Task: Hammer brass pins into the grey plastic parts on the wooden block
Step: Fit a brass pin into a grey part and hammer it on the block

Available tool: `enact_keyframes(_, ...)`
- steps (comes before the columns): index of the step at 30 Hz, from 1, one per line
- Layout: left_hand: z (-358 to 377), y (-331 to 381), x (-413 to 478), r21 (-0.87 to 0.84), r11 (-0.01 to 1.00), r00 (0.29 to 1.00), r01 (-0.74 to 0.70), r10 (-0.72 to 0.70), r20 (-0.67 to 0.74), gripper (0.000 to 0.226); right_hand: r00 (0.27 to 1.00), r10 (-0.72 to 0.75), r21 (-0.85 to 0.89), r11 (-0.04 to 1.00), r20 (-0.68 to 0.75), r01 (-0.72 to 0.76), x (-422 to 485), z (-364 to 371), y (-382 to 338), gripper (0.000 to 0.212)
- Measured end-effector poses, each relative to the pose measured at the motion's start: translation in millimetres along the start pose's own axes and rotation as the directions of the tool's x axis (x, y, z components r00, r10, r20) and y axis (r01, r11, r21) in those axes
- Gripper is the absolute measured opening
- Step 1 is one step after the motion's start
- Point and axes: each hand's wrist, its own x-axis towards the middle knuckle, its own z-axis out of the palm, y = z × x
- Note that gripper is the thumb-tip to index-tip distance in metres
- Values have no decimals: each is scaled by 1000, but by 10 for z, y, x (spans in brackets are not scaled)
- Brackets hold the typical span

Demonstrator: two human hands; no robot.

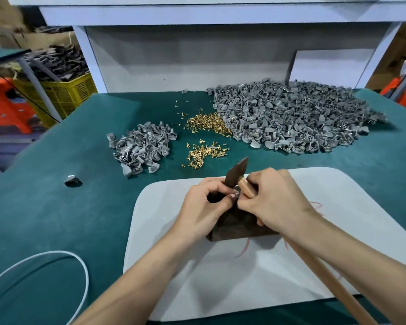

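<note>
The left hand pinches a small part, mostly hidden, atop the block; the right hand grips the hammer just under its head, touching the left fingertips. A strike from here could catch those fingers or tip the pin, which I cannot see

One head-worn wide-angle view — facing forward and down, close above the white mat.

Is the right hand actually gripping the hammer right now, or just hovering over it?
Touching. The head view shows the right hand with its fingers curled round the handle of the hammer, just below the head, with no gap.
</note>
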Motion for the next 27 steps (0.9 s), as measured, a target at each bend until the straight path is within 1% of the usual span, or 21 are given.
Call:
enact_keyframes(2, -26, 21, 4, 58, 998, 999, -39, 36, 38, 28, 1000, 7, 18, 1000, 17, -7, 2, -18, 29, 18)
enact_keyframes(4, -51, 39, -3, 109, 991, 995, -82, 75, 72, 25, 997, 26, 92, 995, 77, -33, 10, -51, 92, 13)
enact_keyframes(6, -45, 69, -6, 118, 985, 989, -125, 115, 88, 19, 989, 31, 226, 972, 144, -63, 31, -102, 171, 9)
enact_keyframes(7, -40, 88, -15, 98, 985, 988, -140, 132, 84, 17, 983, 44, 316, 944, 179, -100, 29, -117, 193, 9)
enact_keyframes(8, -37, 107, -22, 67, 986, 986, -153, 148, 73, 15, 975, 67, 416, 896, 212, -152, 18, -129, 202, 8)
enact_keyframes(9, -37, 123, -25, 35, 985, 985, -168, 166, 54, 12, 965, 97, 520, 827, 244, -214, 7, -136, 199, 7)
enact_keyframes(11, -44, 153, -20, -35, 981, 981, -191, 192, 10, 7, 938, 144, 694, 639, 315, -331, -5, -127, 173, 6)
enact_keyframes(12, -50, 164, -18, -83, 978, 982, -189, 189, -5, 6, 924, 161, 751, 543, 347, -377, -11, -113, 156, 7)
enact_keyframes(14, -58, 175, -16, -152, 973, 985, -173, 171, -26, 8, 904, 193, 813, 396, 381, -427, -18, -68, 126, 11)
enact_keyframes(15, -59, 176, -16, -162, 973, 986, -167, 163, -35, 11, 900, 212, 831, 348, 381, -434, -20, -41, 106, 12)
enact_keyframes(17, -49, 181, -20, -171, 974, 989, -149, 143, -44, 15, 898, 248, 859, 284, 364, -427, -17, 2, 74, 12)
enact_keyframes(19, -42, 183, -18, -185, 972, 989, -146, 137, -64, 14, 901, 263, 876, 255, 345, -410, -1, 8, 55, 13)
enact_keyframes(20, -42, 186, -17, -199, 969, 988, -149, 136, -76, 13, 907, 259, 881, 258, 333, -397, 12, -2, 49, 13)
enact_keyframes(23, -48, 198, -10, -285, 950, 990, -128, 105, -94, 4, 934, 217, 890, 303, 286, -342, 67, -46, 12, 15)
enact_keyframes(27, -84, 201, 12, -340, 935, 986, -104, 52, -160, 7, 946, 178, 887, 336, 271, -317, 159, -60, -47, 20)
